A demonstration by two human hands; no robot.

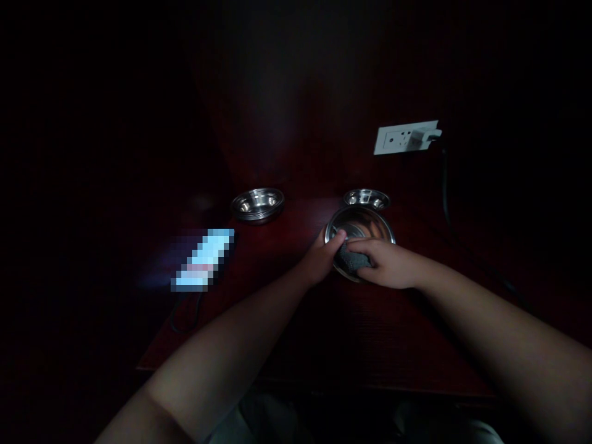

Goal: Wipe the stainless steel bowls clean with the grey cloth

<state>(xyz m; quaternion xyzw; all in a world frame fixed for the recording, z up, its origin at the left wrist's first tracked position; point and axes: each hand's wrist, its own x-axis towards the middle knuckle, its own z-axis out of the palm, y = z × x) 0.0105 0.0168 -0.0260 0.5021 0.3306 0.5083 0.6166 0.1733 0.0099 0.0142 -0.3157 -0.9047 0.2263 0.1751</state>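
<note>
My left hand (326, 256) grips the rim of a shiny metal bowl (337, 219), thumb over the inside edge and fingers hidden behind it. The bowl is tilted so that its inside faces me. Inside it, my right hand (382, 262) is closed on a dark grey, rough-textured scouring pad (354, 259), which touches the bowl's inner wall. Just behind stands a second metal bowl (367, 198). To the left sits a stack of metal bowls (258, 205), nested in each other.
A lit phone (203, 259), its screen blurred out, lies at the left of the dark red table (361, 345), with a cable by it. On the wall at the right back is a socket plate (393, 140) holding a plugged-in adapter (423, 137); a black cord (444, 191) hangs nearby. The surroundings are very dark.
</note>
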